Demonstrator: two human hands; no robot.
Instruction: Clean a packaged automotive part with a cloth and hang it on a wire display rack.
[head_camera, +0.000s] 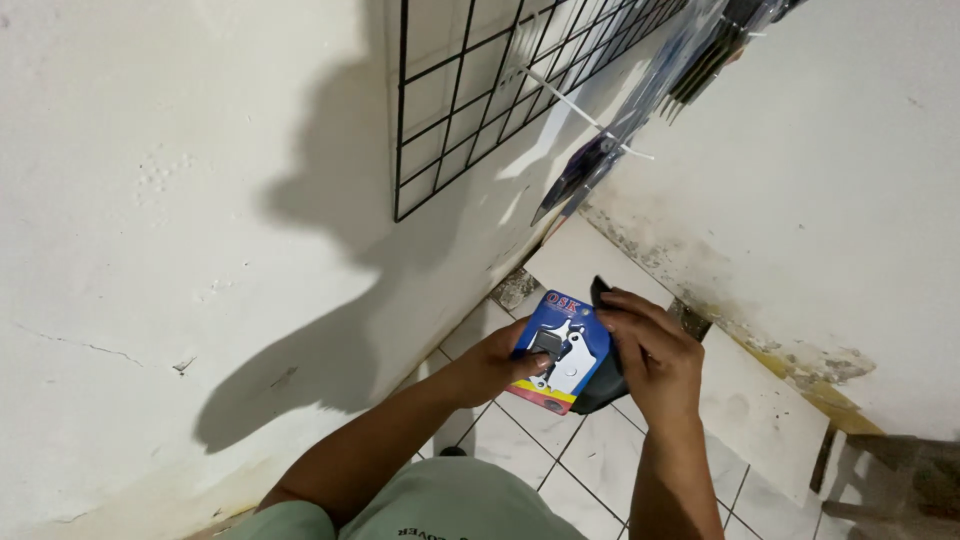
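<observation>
White corner walls, black wire grid (480, 90) overhead. Left hand (495, 365) pinches a blue blister pack (560, 350); right hand (655, 360) clamps dark packs (603, 385) behind it, likely sorting; hanging calls for reaching up.

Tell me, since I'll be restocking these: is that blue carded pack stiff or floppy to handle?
Probably stiff: the blue carded pack stays flat, held only at its edges by the left hand and right hand. Its glossy front may be slippery.
</observation>
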